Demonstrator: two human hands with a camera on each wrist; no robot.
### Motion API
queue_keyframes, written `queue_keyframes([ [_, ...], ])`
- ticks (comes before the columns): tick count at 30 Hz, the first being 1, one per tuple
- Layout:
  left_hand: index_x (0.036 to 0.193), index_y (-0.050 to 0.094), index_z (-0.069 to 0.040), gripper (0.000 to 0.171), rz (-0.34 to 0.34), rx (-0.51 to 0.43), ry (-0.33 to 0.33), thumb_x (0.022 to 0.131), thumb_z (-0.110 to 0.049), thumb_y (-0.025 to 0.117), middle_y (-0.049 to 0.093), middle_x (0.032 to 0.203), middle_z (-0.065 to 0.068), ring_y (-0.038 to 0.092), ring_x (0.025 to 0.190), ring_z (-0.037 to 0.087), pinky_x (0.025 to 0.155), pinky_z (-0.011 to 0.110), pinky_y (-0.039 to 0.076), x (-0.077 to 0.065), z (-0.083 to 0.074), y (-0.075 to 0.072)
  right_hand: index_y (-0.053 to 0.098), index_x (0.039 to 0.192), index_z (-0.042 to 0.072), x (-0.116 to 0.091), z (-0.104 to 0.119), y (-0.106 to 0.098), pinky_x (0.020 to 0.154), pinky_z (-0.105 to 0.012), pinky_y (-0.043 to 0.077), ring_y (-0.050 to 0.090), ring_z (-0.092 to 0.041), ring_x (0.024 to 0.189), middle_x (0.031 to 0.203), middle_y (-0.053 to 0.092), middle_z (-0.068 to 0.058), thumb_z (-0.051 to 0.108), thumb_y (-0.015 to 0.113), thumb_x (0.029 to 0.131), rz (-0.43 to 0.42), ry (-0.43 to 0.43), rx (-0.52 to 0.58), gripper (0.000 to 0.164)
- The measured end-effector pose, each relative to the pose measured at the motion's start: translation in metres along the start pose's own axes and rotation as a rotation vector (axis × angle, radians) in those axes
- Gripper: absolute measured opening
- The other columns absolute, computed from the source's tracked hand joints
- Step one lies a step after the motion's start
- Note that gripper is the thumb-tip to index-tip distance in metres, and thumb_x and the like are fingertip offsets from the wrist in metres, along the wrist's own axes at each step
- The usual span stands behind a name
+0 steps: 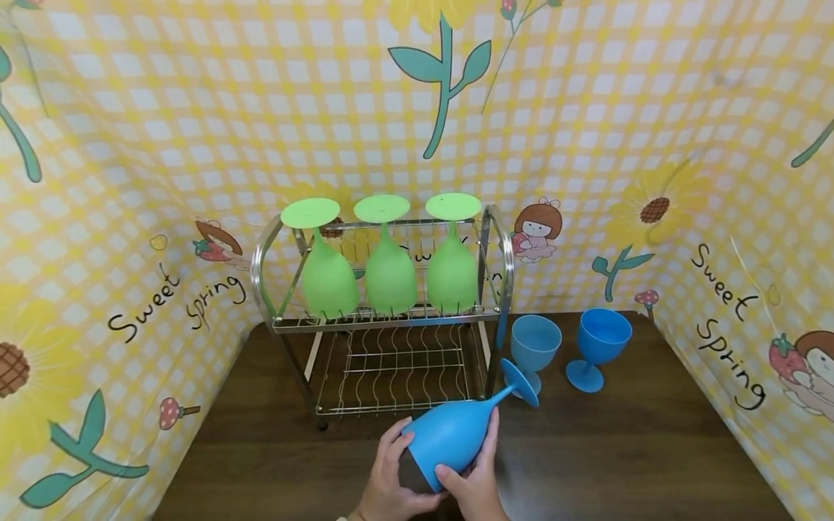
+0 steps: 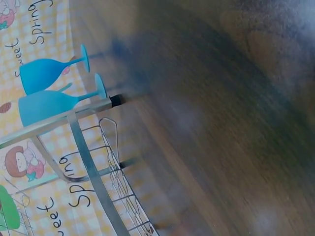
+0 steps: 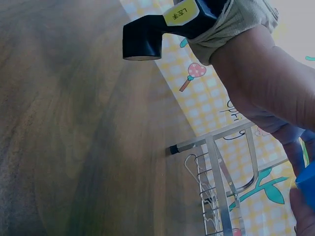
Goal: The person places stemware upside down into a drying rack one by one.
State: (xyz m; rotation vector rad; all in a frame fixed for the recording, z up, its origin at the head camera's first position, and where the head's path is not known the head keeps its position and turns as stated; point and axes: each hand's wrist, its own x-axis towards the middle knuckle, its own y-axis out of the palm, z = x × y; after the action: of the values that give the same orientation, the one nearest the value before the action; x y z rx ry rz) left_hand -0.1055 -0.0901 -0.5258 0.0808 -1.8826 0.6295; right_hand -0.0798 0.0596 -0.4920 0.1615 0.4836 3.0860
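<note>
Both hands hold a blue goblet [image 1: 449,438] in front of the rack, low in the head view. It is tilted, its rim toward the lower left and its foot toward the upper right. The left hand [image 1: 389,474] grips it at the rim, fingers along the upper edge. My right hand [image 1: 478,470] holds the bowl from the other side, thumb across its lower face. In the right wrist view, part of the goblet [image 3: 307,184] shows at the right edge beside the left hand's fingers. The left wrist view shows neither hand clearly.
A two-tier metal rack [image 1: 391,322] stands behind the hands. Three green goblets [image 1: 391,278] sit upside down on its upper tier. Right of it, a paler blue goblet [image 1: 536,340] and another blue goblet [image 1: 604,336] stand upright on the dark wooden table [image 1: 619,456].
</note>
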Motion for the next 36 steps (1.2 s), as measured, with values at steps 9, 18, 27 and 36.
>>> queue_keyframes([
  [9,0.123,0.041,0.012,0.081,0.016,0.005,-0.015,0.079,-0.051,0.069,0.044,0.121,0.03,0.052,0.104,0.036,0.066,0.043,0.054,-0.001,-0.003,0.0,-0.02,0.15,0.015,0.004,0.006,0.003,0.09,-0.059,0.044,0.026,-0.058,0.125,0.149,-0.007,-0.034,0.014,0.076,0.08,-0.053,-0.001,0.012,0.119],
  [18,0.124,0.045,0.009,0.072,0.105,0.006,-0.053,0.084,-0.047,0.064,0.045,0.125,0.031,0.054,0.103,0.039,0.073,0.043,0.053,-0.004,0.004,-0.013,-0.015,0.151,0.008,0.011,0.004,-0.002,0.085,-0.063,0.044,0.031,-0.058,0.122,0.149,-0.001,-0.034,0.001,0.079,0.073,-0.076,-0.092,-0.199,0.122],
  [27,0.125,0.044,0.01,0.074,0.101,0.13,-0.193,0.089,-0.054,0.051,0.044,0.127,0.029,0.041,0.124,0.025,0.102,0.017,0.031,-0.009,0.017,-0.033,-0.011,0.15,0.004,0.018,0.0,-0.01,0.088,-0.066,0.041,0.03,-0.058,0.125,0.148,0.005,-0.034,0.008,0.082,0.073,-0.024,-0.047,-0.363,0.122],
  [36,0.127,0.042,0.013,0.076,-0.035,0.171,-0.413,0.07,-0.018,0.08,0.044,0.127,0.031,0.039,0.12,0.031,0.107,0.011,0.016,-0.011,0.04,-0.051,0.003,0.149,-0.007,0.036,-0.001,-0.028,0.091,-0.067,0.038,0.032,-0.057,0.125,0.148,0.013,-0.035,0.022,0.085,0.071,0.088,-0.057,-0.635,0.116],
])
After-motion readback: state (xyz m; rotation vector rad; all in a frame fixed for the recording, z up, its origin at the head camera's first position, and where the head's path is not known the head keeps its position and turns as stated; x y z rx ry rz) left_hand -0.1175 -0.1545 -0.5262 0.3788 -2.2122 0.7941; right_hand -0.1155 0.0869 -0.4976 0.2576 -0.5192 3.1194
